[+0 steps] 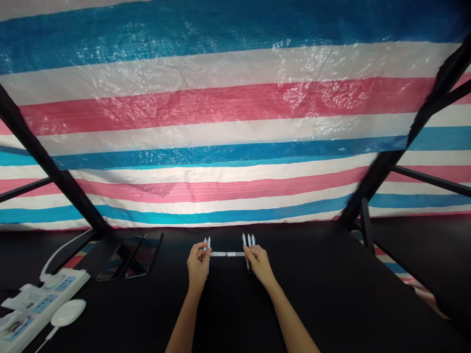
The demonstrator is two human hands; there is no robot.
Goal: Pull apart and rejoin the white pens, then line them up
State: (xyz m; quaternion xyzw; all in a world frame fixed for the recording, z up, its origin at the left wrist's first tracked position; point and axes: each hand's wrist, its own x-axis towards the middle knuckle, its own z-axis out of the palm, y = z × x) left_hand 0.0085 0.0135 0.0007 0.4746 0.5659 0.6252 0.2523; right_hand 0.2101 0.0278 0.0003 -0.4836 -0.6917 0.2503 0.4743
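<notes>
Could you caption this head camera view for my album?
Two bare hands at white pens on a black table, before a striped blue, white and pink sheet.

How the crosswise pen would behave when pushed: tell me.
The crosswise pen looks slender and tubular, so it would probably roll. Spanning straight from left hand to right hand, it seems stiff. Its thin body suggests little weight.

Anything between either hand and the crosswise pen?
Nothing visible: the left hand and right hand are right at the ends of the crosswise pen. Lengthwise pens lie by both hands; fingers hide whether these touch its ends.
</notes>
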